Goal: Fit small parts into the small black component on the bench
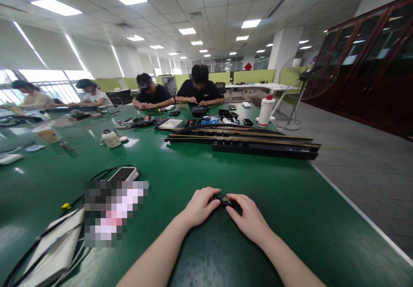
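A small dark object (223, 200) with a yellowish patch lies low over the green table (180, 171), between my two hands. Its kind is too small to make out. From the left, my left hand (201, 205) grips one end, fingers curled over it and thumb below. My right hand (247, 216) holds the other end between thumb and fingers. Parts of the object are hidden under the fingertips.
Long black rails (264, 149) with thin brass-coloured rods lie across the table ahead. A white jar (111, 138), a power bank (124, 174), cables and a blurred-out item are on the left. A white bottle (266, 111) stands at the far right. Several people sit opposite.
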Action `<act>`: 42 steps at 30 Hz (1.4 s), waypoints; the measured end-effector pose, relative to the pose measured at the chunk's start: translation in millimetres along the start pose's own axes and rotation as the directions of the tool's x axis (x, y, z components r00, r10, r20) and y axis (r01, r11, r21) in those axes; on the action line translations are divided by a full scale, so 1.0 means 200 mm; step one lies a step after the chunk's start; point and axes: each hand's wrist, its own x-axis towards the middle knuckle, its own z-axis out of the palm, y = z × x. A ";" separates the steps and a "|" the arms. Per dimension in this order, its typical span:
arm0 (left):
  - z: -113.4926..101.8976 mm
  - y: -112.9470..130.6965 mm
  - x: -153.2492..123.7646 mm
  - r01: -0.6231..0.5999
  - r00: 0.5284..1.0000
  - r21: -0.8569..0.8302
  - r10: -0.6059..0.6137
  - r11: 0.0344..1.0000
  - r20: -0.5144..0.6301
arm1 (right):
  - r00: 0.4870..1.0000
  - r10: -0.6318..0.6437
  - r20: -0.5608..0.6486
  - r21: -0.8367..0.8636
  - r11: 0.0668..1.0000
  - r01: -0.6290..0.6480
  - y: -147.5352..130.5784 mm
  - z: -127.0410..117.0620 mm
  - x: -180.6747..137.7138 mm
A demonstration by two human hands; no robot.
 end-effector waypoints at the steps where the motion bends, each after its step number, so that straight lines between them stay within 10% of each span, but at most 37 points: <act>1: 0.00 0.00 0.00 -0.001 1.000 -0.007 0.001 1.000 -0.004 | 1.000 -0.006 0.003 0.005 1.000 0.006 0.00 0.00 0.00; 24: -0.02 0.02 -0.01 -0.035 0.999 -0.025 0.035 0.999 0.012 | 0.999 -0.023 0.036 0.038 0.999 0.022 -0.01 -0.02 -0.01; 42: -0.02 0.03 -0.01 0.000 1.000 -0.010 0.000 1.000 0.022 | 0.983 0.174 -0.052 0.416 0.899 -0.137 0.03 -0.03 0.02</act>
